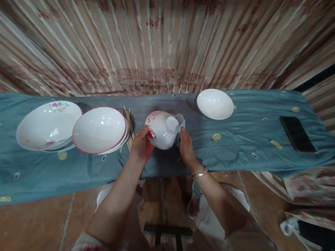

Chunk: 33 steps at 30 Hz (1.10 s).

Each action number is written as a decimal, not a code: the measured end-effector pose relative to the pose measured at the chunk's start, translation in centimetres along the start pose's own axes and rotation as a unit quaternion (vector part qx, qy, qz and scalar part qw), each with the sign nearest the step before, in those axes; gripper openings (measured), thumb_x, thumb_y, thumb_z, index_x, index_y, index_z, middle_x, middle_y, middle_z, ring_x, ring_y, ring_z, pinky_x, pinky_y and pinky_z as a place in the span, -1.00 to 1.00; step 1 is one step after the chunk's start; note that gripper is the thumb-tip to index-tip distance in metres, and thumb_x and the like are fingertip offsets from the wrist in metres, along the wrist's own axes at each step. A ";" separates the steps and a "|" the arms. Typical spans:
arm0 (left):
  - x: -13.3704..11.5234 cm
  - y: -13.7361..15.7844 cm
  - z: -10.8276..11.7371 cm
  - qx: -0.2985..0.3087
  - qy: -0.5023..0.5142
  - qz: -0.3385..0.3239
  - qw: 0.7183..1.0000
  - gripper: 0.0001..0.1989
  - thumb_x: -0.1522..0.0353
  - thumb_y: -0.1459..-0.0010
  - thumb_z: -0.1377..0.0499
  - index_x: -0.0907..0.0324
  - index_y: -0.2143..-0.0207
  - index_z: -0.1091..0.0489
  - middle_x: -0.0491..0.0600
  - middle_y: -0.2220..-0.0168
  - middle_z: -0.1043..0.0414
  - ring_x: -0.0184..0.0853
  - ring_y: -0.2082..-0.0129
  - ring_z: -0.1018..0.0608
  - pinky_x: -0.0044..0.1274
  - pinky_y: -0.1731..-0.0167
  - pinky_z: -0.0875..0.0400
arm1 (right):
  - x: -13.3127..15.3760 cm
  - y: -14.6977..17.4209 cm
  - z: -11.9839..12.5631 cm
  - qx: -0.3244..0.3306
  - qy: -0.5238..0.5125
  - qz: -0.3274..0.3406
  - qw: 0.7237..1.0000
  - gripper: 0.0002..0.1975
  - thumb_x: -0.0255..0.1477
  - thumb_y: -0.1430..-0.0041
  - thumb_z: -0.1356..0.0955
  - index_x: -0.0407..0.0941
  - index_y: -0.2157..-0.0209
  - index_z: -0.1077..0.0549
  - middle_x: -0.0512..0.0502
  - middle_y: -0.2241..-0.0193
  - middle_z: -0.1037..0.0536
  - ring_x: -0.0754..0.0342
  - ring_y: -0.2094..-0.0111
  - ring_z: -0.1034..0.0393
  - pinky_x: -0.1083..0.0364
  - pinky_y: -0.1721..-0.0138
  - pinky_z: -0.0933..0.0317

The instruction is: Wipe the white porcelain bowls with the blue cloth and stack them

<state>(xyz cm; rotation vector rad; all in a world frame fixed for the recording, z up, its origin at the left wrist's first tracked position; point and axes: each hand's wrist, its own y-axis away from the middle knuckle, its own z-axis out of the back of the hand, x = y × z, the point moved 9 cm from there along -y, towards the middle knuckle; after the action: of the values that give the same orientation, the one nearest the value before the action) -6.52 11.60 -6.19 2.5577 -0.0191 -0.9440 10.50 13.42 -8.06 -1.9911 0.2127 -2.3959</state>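
At the left of the frame you have a stack of white bowls with a floral print [48,124] resting on the teal cloth-covered surface [36,172], and just to its right, overlapping its edge, a stack of white bowls with red rims [100,129]. A few wooden chopsticks [128,124] lie tucked behind those, between the red-rimmed bowls and your hands. Your left hand [141,143] grips the lower left side of the white bowl with red markings [161,129], which sits tilted on its side at the centre of the frame. Your right hand [186,144] presses a pale cloth [181,124] against the bowl's right side, fingers closed around it. Further right, in the upper middle, stands a lone plain white bowl [215,103], and at far right a dark phone [297,134] lies flat.
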 end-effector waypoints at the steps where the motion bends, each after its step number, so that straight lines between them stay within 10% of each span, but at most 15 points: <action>1: 0.1 -0.1 0.0 -0.001 0.001 0.007 1.000 -0.88 0.41 -0.27 -0.17 0.23 0.24 -0.52 0.01 0.30 -0.63 -0.36 0.24 -0.63 -0.48 -0.03 -0.45 | 0.3 0.3 -0.1 -0.003 -0.004 -0.009 1.000 -0.21 0.13 -0.32 -0.03 -0.10 -0.27 -0.33 -0.21 -0.23 -0.44 -0.03 -0.29 -0.30 -0.07 -0.34 -0.15; 16: -0.1 1.0 -1.0 -0.040 0.018 0.055 0.998 -0.63 0.40 -0.39 0.04 0.24 -0.15 -0.40 0.07 0.16 -0.65 -0.24 -0.01 -0.61 -0.33 -0.15 -0.44 | 2.1 3.8 -1.1 0.003 0.081 0.039 0.996 -0.22 -0.01 -0.38 -0.06 -0.31 -0.37 -0.06 -0.44 -0.39 -0.12 -0.13 -0.43 0.03 -0.25 -0.43 0.12; 33: -1.0 1.2 -1.0 -0.050 0.014 0.043 0.998 -0.64 0.38 -0.40 0.04 0.26 -0.09 -0.43 0.08 0.18 -0.65 -0.21 -0.04 -0.60 -0.33 -0.14 -0.45 | 2.4 5.5 -1.1 0.040 0.115 0.106 0.987 -0.37 -0.16 -0.43 -0.09 -0.10 -0.42 0.01 -0.18 -0.42 -0.11 -0.01 -0.44 0.04 -0.13 -0.47 0.17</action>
<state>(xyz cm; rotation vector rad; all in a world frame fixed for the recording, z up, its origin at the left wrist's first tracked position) -6.48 11.03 -4.43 2.4574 -0.0724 -0.8560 8.60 7.78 -6.58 -1.5682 0.3085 -2.4488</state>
